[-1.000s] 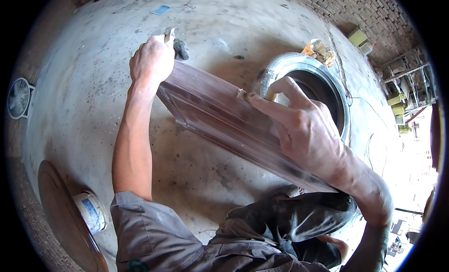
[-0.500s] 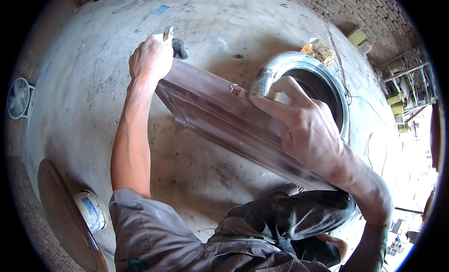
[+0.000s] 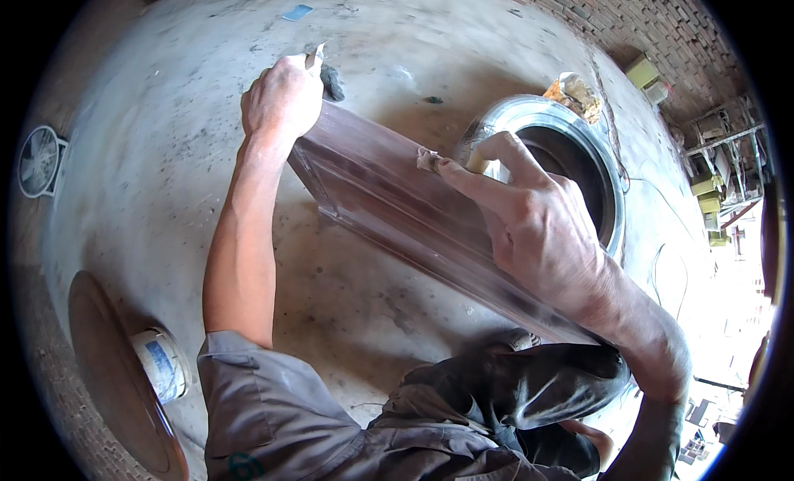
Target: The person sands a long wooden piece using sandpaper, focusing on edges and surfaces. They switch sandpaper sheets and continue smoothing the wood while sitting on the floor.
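A long brown wooden panel [image 3: 372, 179] with a recessed face slants from my left hand at its far end down toward my knee. My left hand [image 3: 283, 99] is closed at the panel's far corner, and a thin pale blade-like piece [image 3: 318, 56] sticks up beyond its fingers. My right hand [image 3: 542, 224] grips a small scraper with a pale handle [image 3: 486, 163], index finger stretched along it. Pinkish-grey paste [image 3: 427, 158] clings at the scraper's tip, which touches the panel's upper face. The lower part of the panel passes behind my right hand and forearm.
A tire [image 3: 614, 183] lies partly behind my right hand, with a crumpled bag [image 3: 575, 96] beyond it. A dark lump [image 3: 332, 82] is on the floor beside my left hand. At left are a fan [image 3: 40, 161], a round brown board [image 3: 112, 373] and a white bucket [image 3: 163, 365].
The whole view has shifted slightly, so most things appear a little farther right. Both hands keep their grips. The scraper stays against the panel, with paste now bunched at its tip.
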The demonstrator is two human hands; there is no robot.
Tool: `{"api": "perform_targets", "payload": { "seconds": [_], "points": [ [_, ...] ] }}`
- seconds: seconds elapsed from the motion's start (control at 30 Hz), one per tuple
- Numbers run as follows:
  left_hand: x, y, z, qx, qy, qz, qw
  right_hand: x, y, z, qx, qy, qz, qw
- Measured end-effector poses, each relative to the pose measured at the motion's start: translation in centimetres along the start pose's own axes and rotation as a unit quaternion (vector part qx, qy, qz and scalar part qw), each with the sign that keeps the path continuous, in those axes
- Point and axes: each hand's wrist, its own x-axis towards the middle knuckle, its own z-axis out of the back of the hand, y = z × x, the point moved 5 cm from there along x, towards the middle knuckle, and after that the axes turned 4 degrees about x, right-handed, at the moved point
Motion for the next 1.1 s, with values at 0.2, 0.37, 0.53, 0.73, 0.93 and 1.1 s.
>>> {"api": "perform_targets", "payload": {
  "seconds": [0.2,0.37,0.53,0.73,0.93,1.1],
  "points": [
    [0.4,0.4,-0.2,-0.002,-0.002,-0.003,1.000,2.5,0.6,-1.2,-0.031,-0.006,0.017,0.999],
    [0.6,0.0,-0.3,-0.014,-0.009,-0.001,1.000,1.5,0.1,-0.3,-0.035,0.011,0.018,0.999],
    [0.2,0.6,0.0,-0.011,-0.019,-0.004,1.000,-1.5,-0.2,1.0,-0.030,-0.011,0.010,0.999],
    [0.6,0.2,-0.4,-0.009,-0.004,-0.011,1.000,2.0,-0.1,-1.1,-0.029,-0.014,0.013,0.999],
    [0.0,1.0,0.0,-0.003,-0.010,-0.001,1.000,0.1,0.2,-0.4,-0.012,-0.002,0.014,1.000],
    [0.6,0.6,-0.4,-0.009,-0.050,-0.029,0.998,-0.1,0.0,-0.2,-0.033,-0.029,0.020,0.999]
  ]
}}
